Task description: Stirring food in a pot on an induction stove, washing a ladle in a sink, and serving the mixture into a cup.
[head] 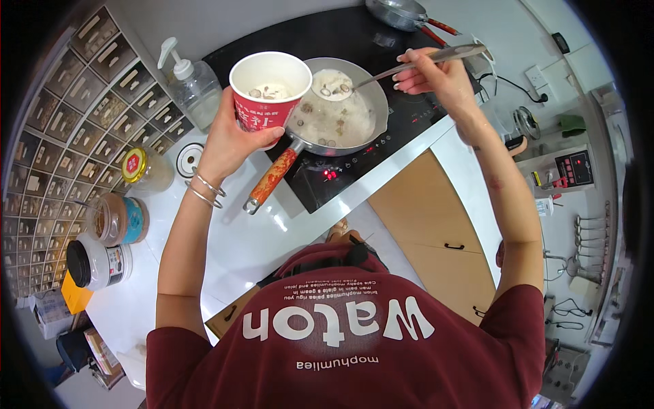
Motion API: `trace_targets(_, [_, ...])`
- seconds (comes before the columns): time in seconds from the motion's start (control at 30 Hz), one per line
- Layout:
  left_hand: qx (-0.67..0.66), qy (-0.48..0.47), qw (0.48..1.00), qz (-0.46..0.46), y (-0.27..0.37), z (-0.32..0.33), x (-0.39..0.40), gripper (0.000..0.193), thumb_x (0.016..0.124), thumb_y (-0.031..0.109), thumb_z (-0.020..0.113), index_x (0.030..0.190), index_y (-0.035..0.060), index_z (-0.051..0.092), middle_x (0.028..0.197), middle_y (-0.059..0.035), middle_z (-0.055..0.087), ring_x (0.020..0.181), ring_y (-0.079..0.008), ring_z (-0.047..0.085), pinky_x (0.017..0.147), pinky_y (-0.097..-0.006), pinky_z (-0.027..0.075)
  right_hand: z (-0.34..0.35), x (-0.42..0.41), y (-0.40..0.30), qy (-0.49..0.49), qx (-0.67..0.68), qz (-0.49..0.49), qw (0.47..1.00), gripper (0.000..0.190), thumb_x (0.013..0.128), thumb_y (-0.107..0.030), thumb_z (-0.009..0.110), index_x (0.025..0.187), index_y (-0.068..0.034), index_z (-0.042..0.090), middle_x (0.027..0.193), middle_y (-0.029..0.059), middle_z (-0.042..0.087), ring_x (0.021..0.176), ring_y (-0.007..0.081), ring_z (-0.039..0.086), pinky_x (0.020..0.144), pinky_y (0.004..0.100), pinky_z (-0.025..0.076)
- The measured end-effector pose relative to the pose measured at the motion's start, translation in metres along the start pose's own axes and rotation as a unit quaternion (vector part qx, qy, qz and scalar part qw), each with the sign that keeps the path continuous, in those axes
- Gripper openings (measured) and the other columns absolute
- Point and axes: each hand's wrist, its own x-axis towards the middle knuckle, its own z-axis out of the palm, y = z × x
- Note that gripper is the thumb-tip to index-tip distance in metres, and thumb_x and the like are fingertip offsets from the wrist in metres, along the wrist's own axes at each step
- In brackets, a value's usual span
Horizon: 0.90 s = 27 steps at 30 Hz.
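Note:
A red paper cup [263, 116] with a white inside is gripped in my left hand [240, 138], and pale, milky food with small round pieces lies in it. My right hand [439, 76] holds the metal handle of a ladle [332, 84]. The ladle's bowl is full of the same milky food and sits over the frying pan [380, 105], close to the cup's right side. Frothy whitish liquid with darker bits partly fills the pan. Its orange-brown handle [276, 176] points toward me, below the cup.
The pan stands on a black induction cooktop [327, 189] with lit red digits. A pump bottle [196, 94], lidded jars [148, 168] and a wall of small drawers [87, 133] flank the left. More pans [398, 13] rest at the back.

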Motion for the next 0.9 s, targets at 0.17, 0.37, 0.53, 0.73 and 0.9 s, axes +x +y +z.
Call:
trace_targets(0.17, [0.020, -0.032, 0.999, 0.002, 0.006, 0.012, 0.007, 0.074, 0.058, 0.019, 0.079, 0.116, 0.0002, 0.036, 0.109, -0.0123, 0.051, 0.101, -0.0193, 0.051, 0.086, -0.0310, 0.043, -0.032, 0.002, -0.039, 0.011, -0.060, -0.031, 0.998, 0.039, 0.088, -0.034, 0.047, 0.098, 0.002, 0.058, 0.078, 0.0121, 0.063, 0.066, 0.0156, 0.063, 0.061, 0.0234, 0.050])
trace_targets(0.37, [0.067, -0.045, 0.997, 0.010, 0.008, 0.034, 0.028, 0.078, 0.055, 0.025, 0.078, 0.115, -0.0023, 0.037, 0.109, -0.0155, 0.051, 0.100, -0.0237, 0.052, 0.086, -0.0319, 0.042, -0.061, 0.001, -0.089, 0.025, -0.128, -0.063, 0.989, 0.038, 0.089, -0.033, 0.046, 0.101, 0.001, 0.057, 0.080, 0.0115, 0.063, 0.071, 0.0151, 0.063, 0.063, 0.0225, 0.050])
trace_targets(0.53, [0.058, -0.052, 0.997, 0.020, 0.002, 0.060, 0.050, 0.077, 0.054, 0.027, 0.078, 0.112, -0.0048, 0.040, 0.104, -0.0171, 0.051, 0.097, -0.0257, 0.053, 0.085, -0.0318, 0.042, -0.036, -0.009, -0.119, 0.073, -0.096, -0.046, 0.992, 0.029, 0.087, -0.020, 0.050, 0.095, 0.008, 0.052, 0.071, 0.0161, 0.062, 0.056, 0.0198, 0.062, 0.049, 0.0258, 0.052])
trace_targets(0.73, [0.006, -0.042, 0.999, 0.007, -0.003, 0.073, 0.057, 0.074, 0.054, 0.026, 0.079, 0.109, -0.0057, 0.040, 0.101, -0.0158, 0.050, 0.096, -0.0244, 0.052, 0.085, -0.0330, 0.043, -0.015, -0.033, -0.086, -0.017, -0.269, -0.290, 0.918, 0.019, 0.084, -0.015, 0.054, 0.095, 0.000, 0.058, 0.078, 0.0124, 0.062, 0.068, 0.0192, 0.062, 0.061, 0.0243, 0.050])
trace_targets(0.9, [-0.054, -0.017, 0.998, -0.007, -0.017, 0.070, 0.055, 0.070, 0.055, 0.022, 0.079, 0.108, -0.0037, 0.041, 0.100, -0.0132, 0.053, 0.092, -0.0205, 0.054, 0.082, -0.0311, 0.045, -0.001, -0.050, -0.059, -0.070, -0.437, -0.528, 0.725, 0.018, 0.076, 0.000, 0.059, 0.094, -0.002, 0.058, 0.078, 0.0114, 0.061, 0.059, 0.0206, 0.059, 0.055, 0.0250, 0.048])
